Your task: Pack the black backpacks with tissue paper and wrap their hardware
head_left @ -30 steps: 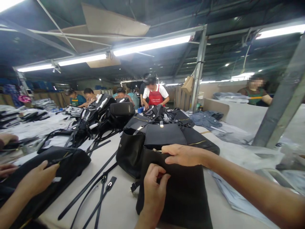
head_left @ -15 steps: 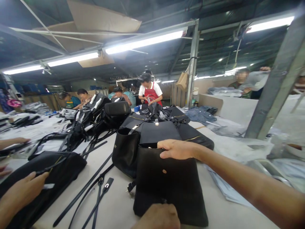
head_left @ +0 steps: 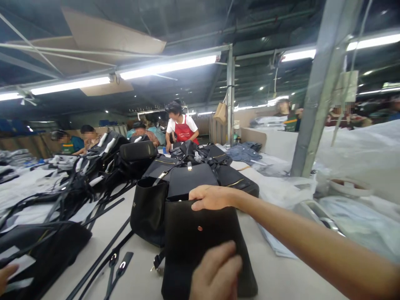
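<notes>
A black bag [head_left: 209, 233] with a small round metal snap stands facing me. My right hand [head_left: 215, 197], its arm reaching in from the right, pinches the bag's top edge, thumb in front and fingers over the opening. My left hand [head_left: 217, 271] is in front of the bag's lower part, fingers bent and smeared by motion; whether anything is in it cannot be made out. Against the bag's left side leans a second black bag [head_left: 149, 210] with a gaping top. Directly behind lies a black flap bag [head_left: 193, 179] with a metal clasp.
Black straps with buckles [head_left: 120, 271] lie on the pale table [head_left: 140, 275] at left. A co-worker's hand [head_left: 4, 275] is by a zippered black bag [head_left: 59, 241]. More black bags [head_left: 103, 162] pile up behind. Clear plastic [head_left: 281, 187] and a metal post [head_left: 315, 96] are at right.
My view has swung right, so everything appears further left. My left hand has come up from the bag's lower edge. My right hand keeps its grip on the top edge.
</notes>
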Demonstrator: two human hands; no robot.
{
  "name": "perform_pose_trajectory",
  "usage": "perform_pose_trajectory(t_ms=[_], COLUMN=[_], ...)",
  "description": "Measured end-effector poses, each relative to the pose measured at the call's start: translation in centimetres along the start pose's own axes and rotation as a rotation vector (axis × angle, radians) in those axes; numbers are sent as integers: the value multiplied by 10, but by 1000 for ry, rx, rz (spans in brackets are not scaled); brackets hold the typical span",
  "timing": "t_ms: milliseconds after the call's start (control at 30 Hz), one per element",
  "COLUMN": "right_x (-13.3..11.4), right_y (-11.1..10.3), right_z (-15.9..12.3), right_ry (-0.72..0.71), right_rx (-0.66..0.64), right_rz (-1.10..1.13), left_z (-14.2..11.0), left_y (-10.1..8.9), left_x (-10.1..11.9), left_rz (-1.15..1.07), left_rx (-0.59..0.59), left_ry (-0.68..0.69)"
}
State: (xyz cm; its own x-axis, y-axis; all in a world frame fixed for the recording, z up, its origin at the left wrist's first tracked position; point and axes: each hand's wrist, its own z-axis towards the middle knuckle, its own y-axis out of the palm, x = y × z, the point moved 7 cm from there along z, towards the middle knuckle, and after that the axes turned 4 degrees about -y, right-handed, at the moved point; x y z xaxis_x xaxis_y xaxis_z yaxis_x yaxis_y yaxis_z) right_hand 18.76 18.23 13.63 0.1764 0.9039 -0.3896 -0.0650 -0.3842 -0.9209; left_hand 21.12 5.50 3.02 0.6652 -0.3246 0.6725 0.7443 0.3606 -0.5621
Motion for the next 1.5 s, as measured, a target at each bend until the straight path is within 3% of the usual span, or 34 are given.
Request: perform_pose_trajectory(t_ms=[67,100,133,200,267,367,433,500,600,800,1100,1267,1500], right_x=[-4,-5,-3,8,32,74,92,96,93,92,90,88,63], right_y=[-9,-16,-25,-43,-48,-15,23,52,67,57,54,45,20], right_z=[-4,-9,-17,-44,-83,-132,-143,-139,-127,-127,-145,-155,-159], right_ry=[-22,-28,-33,-27,42,289,384,347,242,159,87,72,85], right_rx=[25,76,163,426,711,921,891,856,911,1022,1120,1074,838], right_rz=[23,72,151,366,556,694,816,920,922,874,1028,808,322], left_z=[21,32,45,67,80,89,96,109,134,150,142,141,143], left_y=[-35,-47,-52,-53,-46,-34,-27,-21,-11,0,3,-1,0], left_x=[12,17,19,21,22,28,37,48,61,57,49,46,45], left_rz=[237,349,438,562,604,560,523,503,522,574,347,234,213], left_rx=[358,463,491,442,348,249,215,159,24,-265,-225,-283,-333], left_ry=[102,129,142,165,195,225,238,235,216,84,52,25,28])
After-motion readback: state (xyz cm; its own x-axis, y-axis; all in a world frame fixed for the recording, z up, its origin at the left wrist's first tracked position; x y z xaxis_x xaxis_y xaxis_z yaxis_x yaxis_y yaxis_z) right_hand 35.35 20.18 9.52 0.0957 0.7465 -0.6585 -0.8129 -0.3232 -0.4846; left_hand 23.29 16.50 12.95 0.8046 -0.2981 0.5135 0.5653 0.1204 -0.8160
